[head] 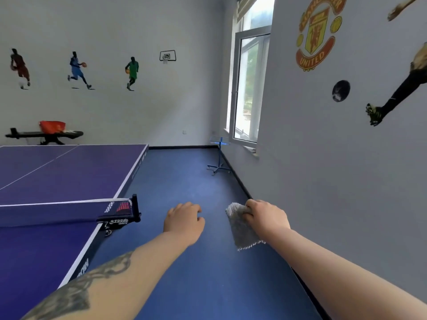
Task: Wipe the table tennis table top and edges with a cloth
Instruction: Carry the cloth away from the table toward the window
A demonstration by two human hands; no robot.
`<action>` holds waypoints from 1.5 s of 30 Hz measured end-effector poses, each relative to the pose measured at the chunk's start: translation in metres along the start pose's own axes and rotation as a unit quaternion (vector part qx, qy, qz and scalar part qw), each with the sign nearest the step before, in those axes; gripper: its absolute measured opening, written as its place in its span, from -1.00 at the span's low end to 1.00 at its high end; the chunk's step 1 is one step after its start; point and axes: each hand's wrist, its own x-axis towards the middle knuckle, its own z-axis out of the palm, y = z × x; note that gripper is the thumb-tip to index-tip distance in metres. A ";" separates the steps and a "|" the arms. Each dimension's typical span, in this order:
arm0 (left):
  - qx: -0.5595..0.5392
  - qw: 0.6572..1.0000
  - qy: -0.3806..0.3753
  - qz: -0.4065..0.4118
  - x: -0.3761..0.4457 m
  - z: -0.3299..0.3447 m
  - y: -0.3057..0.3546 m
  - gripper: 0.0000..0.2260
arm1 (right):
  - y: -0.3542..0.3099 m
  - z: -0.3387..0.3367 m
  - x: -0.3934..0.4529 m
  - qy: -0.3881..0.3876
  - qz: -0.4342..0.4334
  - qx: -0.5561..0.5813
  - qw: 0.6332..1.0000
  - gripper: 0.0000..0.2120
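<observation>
The purple table tennis table [69, 172] fills the left of the view, its white-lined right edge running from near me to the far end. A net [53, 212] crosses it, clamped by a black post [135, 207] at the table's right edge. My right hand [265, 215] is shut on a grey fluffy cloth [241, 229], held over the blue floor to the right of the table. My left hand [183, 219] hovers beside it with fingers curled loosely and holds nothing. Both hands are clear of the table.
A blue floor aisle [184, 176] runs between the table and the right wall [323, 158]. A blue wheeled stand [219, 158] sits by the open window [249, 88]. A black bench with a red bag [52, 127] stands against the far wall.
</observation>
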 end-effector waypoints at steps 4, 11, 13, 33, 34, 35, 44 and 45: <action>-0.004 1.000 -0.019 0.017 0.090 0.012 -0.019 -0.66 | -0.003 0.025 0.084 -0.015 0.027 0.001 1.000 -0.80; -0.025 0.999 -0.031 0.026 0.237 0.038 -0.033 -0.68 | 0.005 0.059 0.220 -0.024 0.068 -0.011 0.997 -0.80; -0.028 0.999 -0.027 0.035 0.285 0.050 -0.035 -0.68 | 0.015 0.072 0.262 -0.022 0.078 -0.006 0.997 -0.81; -0.044 0.998 -0.015 0.050 0.750 0.134 -0.070 -0.70 | 0.084 0.188 0.716 0.004 0.072 -0.003 0.997 -0.87; -0.042 0.997 -0.016 0.056 0.777 0.138 -0.078 -0.70 | 0.083 0.197 0.741 0.008 0.078 0.001 0.997 -0.87; -0.039 0.997 -0.018 0.064 0.804 0.143 -0.087 -0.70 | 0.081 0.206 0.765 0.012 0.088 0.006 0.996 -0.86; -0.017 0.990 -0.064 0.124 1.028 0.187 -0.127 -0.70 | 0.078 0.256 0.954 -0.002 0.167 0.018 0.986 -0.84; -0.024 0.989 -0.068 0.128 1.049 0.194 -0.125 -0.70 | 0.084 0.262 0.971 -0.005 0.174 0.016 0.985 -0.85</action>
